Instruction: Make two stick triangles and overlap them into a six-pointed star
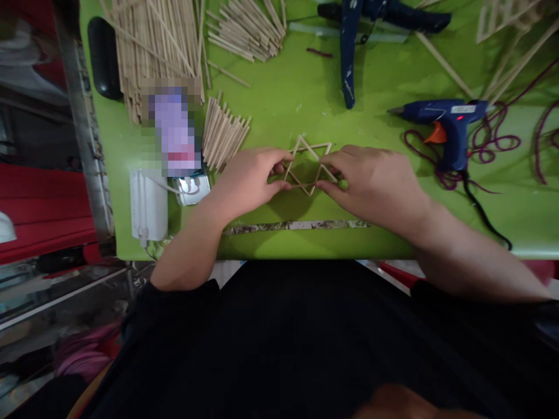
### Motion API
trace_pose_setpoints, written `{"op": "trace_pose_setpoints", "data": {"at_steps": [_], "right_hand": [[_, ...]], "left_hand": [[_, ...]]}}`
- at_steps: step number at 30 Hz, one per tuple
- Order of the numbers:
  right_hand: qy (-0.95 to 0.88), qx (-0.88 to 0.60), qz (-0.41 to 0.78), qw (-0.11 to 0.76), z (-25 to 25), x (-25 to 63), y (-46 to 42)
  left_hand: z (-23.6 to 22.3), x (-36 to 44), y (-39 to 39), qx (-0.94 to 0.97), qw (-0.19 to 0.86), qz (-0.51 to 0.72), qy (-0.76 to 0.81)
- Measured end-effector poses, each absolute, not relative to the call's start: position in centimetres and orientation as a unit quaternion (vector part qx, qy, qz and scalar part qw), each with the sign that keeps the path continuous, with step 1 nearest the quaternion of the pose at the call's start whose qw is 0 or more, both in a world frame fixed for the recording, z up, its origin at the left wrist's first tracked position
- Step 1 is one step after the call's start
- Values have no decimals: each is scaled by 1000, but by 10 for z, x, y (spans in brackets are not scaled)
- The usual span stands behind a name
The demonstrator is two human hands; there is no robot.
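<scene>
A small star-shaped frame of thin wooden sticks (pixel 301 139) is held over the green table between both hands. My left hand (pixel 257 173) pinches its left side between thumb and fingers. On the other side, my right hand (pixel 369 180) grips the frame's right part the same way, thumb low and fingers above. Parts of the sticks are hidden behind the fingertips. Left of my left hand lies a bundle of short wooden sticks (pixel 223 134). A blue hot glue gun (pixel 456 119) with an orange trigger and a lit red light rests to the right of my right hand.
Long sticks (pixel 161 46) and more short sticks (pixel 248 29) lie at the back left, near a phone (pixel 177 131) and a white power bank (pixel 149 203). A dark blue cutter tool (pixel 349 52) lies behind my hands. Purple cord (pixel 489 151) loops around the glue gun.
</scene>
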State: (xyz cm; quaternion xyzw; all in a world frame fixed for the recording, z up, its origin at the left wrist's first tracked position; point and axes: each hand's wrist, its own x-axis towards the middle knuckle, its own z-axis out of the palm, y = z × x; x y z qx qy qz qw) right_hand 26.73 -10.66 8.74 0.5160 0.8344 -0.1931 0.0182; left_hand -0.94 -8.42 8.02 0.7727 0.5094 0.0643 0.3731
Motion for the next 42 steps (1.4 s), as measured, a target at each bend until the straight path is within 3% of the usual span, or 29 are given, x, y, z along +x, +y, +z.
{"op": "trace_pose_setpoints", "data": {"at_steps": [26, 37, 42], "right_hand": [[852, 500, -155, 26, 88, 268, -104], [818, 552, -159, -19, 94, 276, -96], [801, 574, -161, -52, 100, 282, -94]], "left_hand": [[81, -10, -86, 786, 361, 69, 498], [69, -30, -77, 746, 267, 253, 555], [65, -30, -74, 734, 269, 270, 562]]}}
